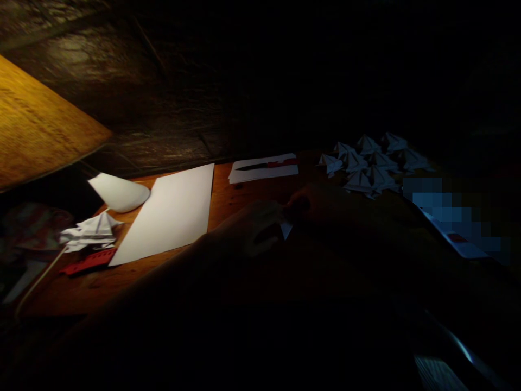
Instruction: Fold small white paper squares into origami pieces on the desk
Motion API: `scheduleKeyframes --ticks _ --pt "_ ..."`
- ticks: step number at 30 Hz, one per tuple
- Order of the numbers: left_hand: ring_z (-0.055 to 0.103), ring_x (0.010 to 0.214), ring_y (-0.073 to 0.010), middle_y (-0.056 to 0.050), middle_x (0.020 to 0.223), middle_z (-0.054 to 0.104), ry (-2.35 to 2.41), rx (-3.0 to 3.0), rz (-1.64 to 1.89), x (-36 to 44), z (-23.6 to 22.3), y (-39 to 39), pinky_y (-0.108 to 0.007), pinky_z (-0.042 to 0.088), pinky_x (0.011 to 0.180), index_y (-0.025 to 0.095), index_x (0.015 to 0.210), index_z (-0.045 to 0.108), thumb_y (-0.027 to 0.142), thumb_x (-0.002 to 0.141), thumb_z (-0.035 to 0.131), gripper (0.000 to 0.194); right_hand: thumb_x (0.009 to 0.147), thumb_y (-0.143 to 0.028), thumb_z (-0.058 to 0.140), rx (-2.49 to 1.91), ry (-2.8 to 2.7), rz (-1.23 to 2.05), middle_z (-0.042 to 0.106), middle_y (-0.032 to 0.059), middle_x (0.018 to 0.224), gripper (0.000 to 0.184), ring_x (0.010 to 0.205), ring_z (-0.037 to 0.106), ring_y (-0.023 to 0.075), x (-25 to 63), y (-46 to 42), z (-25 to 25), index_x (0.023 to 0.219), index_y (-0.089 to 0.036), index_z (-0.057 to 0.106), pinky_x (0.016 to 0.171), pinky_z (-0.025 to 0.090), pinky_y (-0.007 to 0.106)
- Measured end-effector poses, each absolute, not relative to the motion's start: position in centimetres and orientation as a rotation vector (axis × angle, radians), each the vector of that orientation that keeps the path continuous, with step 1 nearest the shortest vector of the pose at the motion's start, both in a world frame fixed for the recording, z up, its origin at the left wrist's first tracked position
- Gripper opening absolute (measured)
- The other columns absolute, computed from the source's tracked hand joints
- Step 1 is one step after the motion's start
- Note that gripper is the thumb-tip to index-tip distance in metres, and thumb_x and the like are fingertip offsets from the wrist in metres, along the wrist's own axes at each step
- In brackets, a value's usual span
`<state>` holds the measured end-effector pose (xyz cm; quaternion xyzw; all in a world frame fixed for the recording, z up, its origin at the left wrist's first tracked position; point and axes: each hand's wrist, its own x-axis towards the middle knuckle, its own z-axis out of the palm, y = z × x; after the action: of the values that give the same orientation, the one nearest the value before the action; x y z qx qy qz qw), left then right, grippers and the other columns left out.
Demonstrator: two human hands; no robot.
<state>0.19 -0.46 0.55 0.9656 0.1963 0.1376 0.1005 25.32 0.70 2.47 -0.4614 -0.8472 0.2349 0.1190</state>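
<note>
My left hand (pixel 258 221) and my right hand (pixel 311 200) are close together above the wooden table, both in deep shadow. Between them is a small folded piece of white paper (pixel 286 229), its pointed end hanging down. The fingers of my left hand are bent around the paper's left side. My right fingers pinch near its top; the dark hides exactly where they touch. Behind my hands, a knife (pixel 280 162) with a red handle and dark blade lies on a stack of white paper (pixel 244 176).
Several folded paper shapes (pixel 376 163) stand at the back right, near a glowing screen (pixel 456 228). To the left are a large white sheet (pixel 171 212), a curved white piece (pixel 120 193), more folded paper (pixel 95 231) and a red notched object (pixel 89 262). A wall rises behind.
</note>
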Motion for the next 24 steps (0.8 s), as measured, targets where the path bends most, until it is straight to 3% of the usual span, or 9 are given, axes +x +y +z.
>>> scheduleKeyframes --ticks 10,18,24 --pt "0.060 0.122 -0.0278 -0.013 0.127 0.064 0.574 2.881 0.443 0.46 0.83 -0.73 -0.047 0.055 0.103 0.019 0.123 0.057 0.021 0.094 0.054 0.030 0.087 -0.040 0.071 -1.258 -2.514 0.725 0.080 0.0025 0.107 0.029 0.087 0.072 0.0189 25.79 0.99 2.54 0.112 -0.029 0.081 0.069 0.046 0.028" --pt "0.060 0.124 -0.0289 -0.010 0.133 0.062 0.577 2.915 0.366 0.20 0.64 -0.34 -0.050 0.054 0.103 0.025 0.134 0.053 0.022 0.092 0.055 0.042 0.085 -0.040 0.072 -1.284 -2.505 0.730 0.080 0.0019 0.106 0.031 0.087 0.073 0.0197 25.71 0.86 2.51 0.113 -0.030 0.080 0.074 0.049 0.029" --pt "0.061 0.123 -0.0288 -0.011 0.129 0.064 0.567 2.935 0.420 0.40 0.75 -0.62 -0.049 0.055 0.102 0.022 0.124 0.057 0.019 0.091 0.056 0.033 0.085 -0.040 0.071 -1.307 -2.513 0.752 0.080 0.0021 0.105 0.030 0.085 0.071 0.0192 25.51 0.74 2.67 0.111 -0.030 0.081 0.069 0.047 0.027"
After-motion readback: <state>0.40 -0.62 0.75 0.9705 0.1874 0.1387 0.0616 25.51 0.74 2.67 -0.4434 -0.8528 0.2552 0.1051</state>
